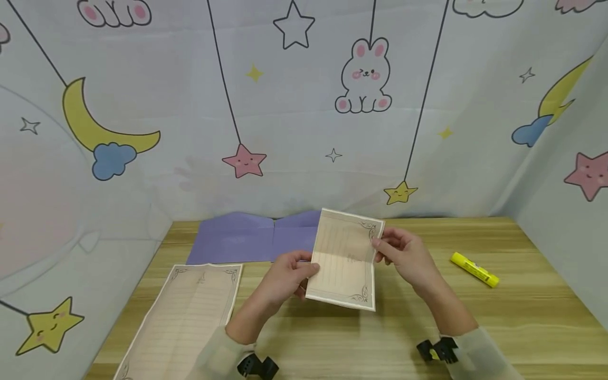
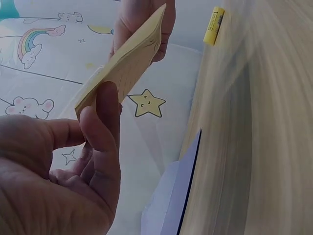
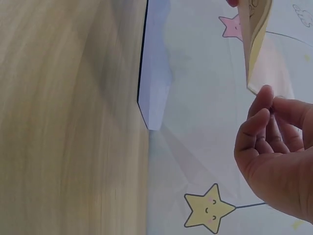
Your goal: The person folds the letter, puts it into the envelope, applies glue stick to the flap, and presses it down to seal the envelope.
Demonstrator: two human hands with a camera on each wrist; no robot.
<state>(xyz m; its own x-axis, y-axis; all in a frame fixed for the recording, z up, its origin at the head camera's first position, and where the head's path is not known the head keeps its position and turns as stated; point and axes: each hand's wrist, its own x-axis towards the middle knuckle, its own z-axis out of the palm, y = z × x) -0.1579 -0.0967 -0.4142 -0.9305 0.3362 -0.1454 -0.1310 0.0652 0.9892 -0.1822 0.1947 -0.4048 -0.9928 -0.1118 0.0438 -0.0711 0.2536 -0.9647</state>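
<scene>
A folded sheet of lined letter paper (image 1: 343, 279), cream with a scrolled border, is held up over the table in the head view. My left hand (image 1: 287, 274) pinches its left edge, thumb in front and fingers behind. At the opposite edge, my right hand (image 1: 406, 258) pinches it near the upper corner. The left wrist view shows the paper (image 2: 129, 61) nearly edge-on, with its layers lying close together. Fingertips of the right hand (image 3: 279, 147) meet at the paper's edge in the right wrist view.
A second sheet of lined paper (image 1: 182, 316) lies at the front left, partly under the left forearm in view. Behind it is an opened purple envelope (image 1: 233, 240), overlapped by the held paper. A yellow glue stick (image 1: 475, 269) lies at right. A printed curtain (image 1: 304, 105) borders the wooden table (image 1: 532, 316).
</scene>
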